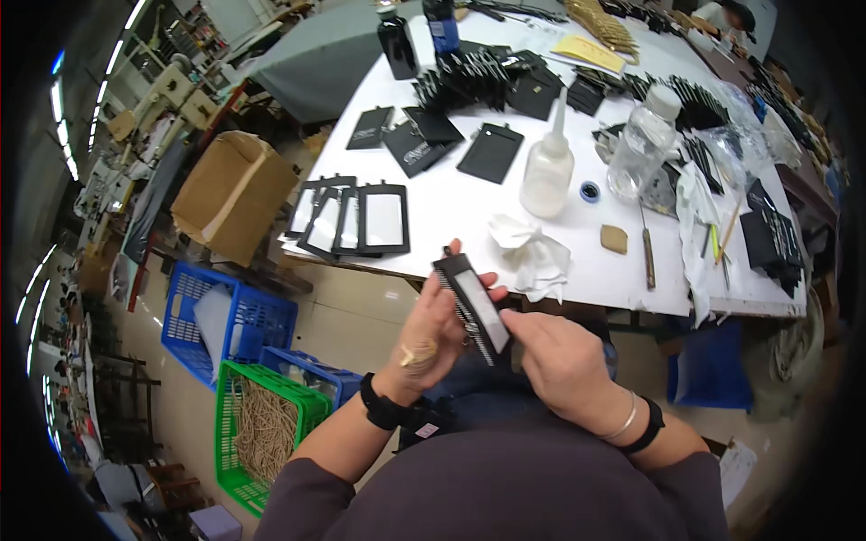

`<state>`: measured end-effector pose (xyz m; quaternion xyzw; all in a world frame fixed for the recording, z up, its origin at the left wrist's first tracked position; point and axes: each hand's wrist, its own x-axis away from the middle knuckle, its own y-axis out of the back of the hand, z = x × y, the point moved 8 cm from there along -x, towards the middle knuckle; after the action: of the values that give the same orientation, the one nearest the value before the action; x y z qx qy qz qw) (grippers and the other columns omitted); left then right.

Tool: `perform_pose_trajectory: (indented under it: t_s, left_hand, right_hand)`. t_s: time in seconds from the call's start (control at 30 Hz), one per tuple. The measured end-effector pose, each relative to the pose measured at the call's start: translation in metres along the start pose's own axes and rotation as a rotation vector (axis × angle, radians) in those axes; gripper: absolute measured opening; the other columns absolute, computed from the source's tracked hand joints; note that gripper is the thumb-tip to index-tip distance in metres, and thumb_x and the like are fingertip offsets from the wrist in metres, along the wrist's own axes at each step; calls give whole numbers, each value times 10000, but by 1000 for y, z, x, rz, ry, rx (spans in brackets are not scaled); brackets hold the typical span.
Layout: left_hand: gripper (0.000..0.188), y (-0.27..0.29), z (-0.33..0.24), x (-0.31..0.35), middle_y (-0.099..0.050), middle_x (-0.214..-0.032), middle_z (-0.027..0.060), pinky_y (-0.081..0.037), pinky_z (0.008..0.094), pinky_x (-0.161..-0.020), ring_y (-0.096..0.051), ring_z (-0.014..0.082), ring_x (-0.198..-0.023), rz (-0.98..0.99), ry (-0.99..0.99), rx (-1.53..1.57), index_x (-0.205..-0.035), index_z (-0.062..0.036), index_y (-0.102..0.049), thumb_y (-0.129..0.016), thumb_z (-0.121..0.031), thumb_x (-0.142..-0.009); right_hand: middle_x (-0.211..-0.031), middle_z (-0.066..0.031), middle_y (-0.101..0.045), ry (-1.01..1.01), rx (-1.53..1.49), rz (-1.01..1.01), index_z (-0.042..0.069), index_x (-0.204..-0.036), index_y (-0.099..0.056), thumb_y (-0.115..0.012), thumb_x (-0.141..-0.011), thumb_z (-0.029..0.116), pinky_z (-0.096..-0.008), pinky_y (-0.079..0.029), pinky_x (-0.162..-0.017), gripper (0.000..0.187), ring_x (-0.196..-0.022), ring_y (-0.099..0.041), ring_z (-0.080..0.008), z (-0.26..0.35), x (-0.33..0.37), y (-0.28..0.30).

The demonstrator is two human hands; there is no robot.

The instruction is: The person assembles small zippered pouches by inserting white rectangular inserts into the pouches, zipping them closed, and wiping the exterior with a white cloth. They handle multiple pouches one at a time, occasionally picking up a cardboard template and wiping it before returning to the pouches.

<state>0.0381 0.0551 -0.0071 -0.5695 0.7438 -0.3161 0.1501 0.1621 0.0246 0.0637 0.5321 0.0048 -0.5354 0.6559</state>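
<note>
Just off the table's near edge, a black card holder [484, 311] with a pale window and a zip along one long side is tilted between my hands. My left hand [426, 338] supports it from the left, fingers wrapped behind and tips showing past its far side. My right hand [561, 359] pinches its lower right edge. Several similar windowed holders [384, 219] lie overlapping on the table to the left. Nearer the middle are a crumpled tissue [532, 260], a white squeeze bottle [547, 176] with a long nozzle, and a small dark cap [590, 191].
A clear bottle [639, 153], a tan block [614, 239] and a wooden-handled awl [649, 260] occupy the table's right. Black holders [465, 86] are heaped farther back. Left of the table are a cardboard box [230, 194], a blue crate [257, 316] and a green crate [307, 413] of cords.
</note>
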Motion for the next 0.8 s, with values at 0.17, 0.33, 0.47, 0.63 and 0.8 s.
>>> perform_pose_trajectory:
  t_s: [0.17,0.33,0.47,0.63,0.8]
  left_hand:
    - [805,-34,-19,-9,-440,-1214,130,-459,338,-893,-465,239,-1159,-58,-195,-380,-1442,-150,-158,-584,-17,-772]
    - [860,-55,-24,-2,-411,-1222,119,-450,348,-896,-453,220,-1146,-121,-453,-724,-1419,-113,-201,-669,-12,-705]
    - [863,-62,-24,2,-435,-1197,121,-448,348,-896,-478,223,-1117,-114,-510,-841,-1410,-106,-209,-680,-11,-694]
    - [858,-85,-23,-4,-446,-1195,124,-452,341,-891,-493,213,-1091,-42,-511,-706,-1400,-83,-222,-691,-21,-684]
    - [834,-98,13,-39,-429,-1273,119,-458,408,-931,-471,238,-1176,104,-290,-687,-1400,-96,-238,-687,-49,-698]
  right_hand:
    - [-671,-59,-484,-19,197,25,43,-773,-540,-705,-676,164,-310,-410,-478,226,-572,-512,-201,9,-16,19]
    - [-617,-49,-441,9,247,46,74,-689,-485,-705,-688,168,-304,-389,-457,239,-546,-489,-188,1,-11,29]
    - [-615,-48,-462,-16,205,182,75,-709,-508,-692,-715,167,-316,-402,-473,206,-544,-501,-206,-1,1,37]
    - [-634,-83,-515,-305,-142,252,71,-711,-537,-686,-751,203,-352,-419,-499,203,-578,-544,-263,-29,26,51]
    - [-679,-105,-569,-333,-393,203,78,-773,-567,-654,-804,262,-370,-457,-555,205,-622,-584,-295,-61,61,66]
